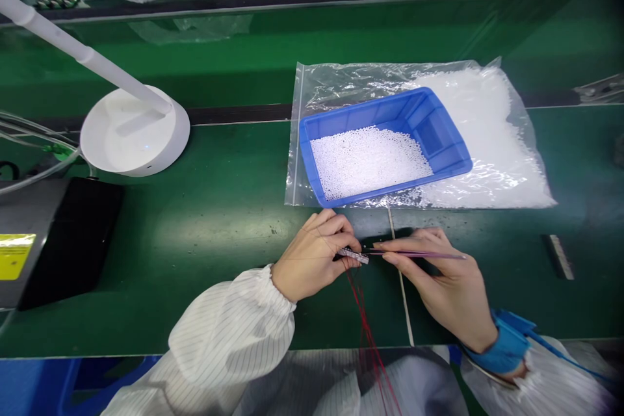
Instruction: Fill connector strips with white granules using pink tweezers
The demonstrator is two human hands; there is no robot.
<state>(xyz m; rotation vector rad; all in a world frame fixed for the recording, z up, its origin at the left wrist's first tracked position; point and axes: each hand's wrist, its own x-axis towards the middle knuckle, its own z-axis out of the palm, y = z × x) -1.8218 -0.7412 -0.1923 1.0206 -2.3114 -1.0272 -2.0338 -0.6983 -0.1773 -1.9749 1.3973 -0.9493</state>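
Note:
Near the front of the green bench, my left hand point(319, 253) pinches a small pale strip-like part point(358, 256), its far end covered by my fingers. Thin red wires point(363, 315) hang from beside that part toward my lap. Between the thumb and fingers of my right hand point(443, 279) is a pair of pinkish tweezers point(424, 253), tips pointing left at the strip's end. Whether the tips touch it I cannot tell. Just beyond my hands sits a blue bin point(441, 133) with many tiny white beads point(370, 159) inside.
Under the bin lies a clear zip bag point(487, 136) full of white granules. A white lamp base point(134, 133) and a black box point(73, 240) stand to the left. At right is a small grey bar point(560, 257). A blue wrist strap point(504, 341) with a cord circles my right wrist.

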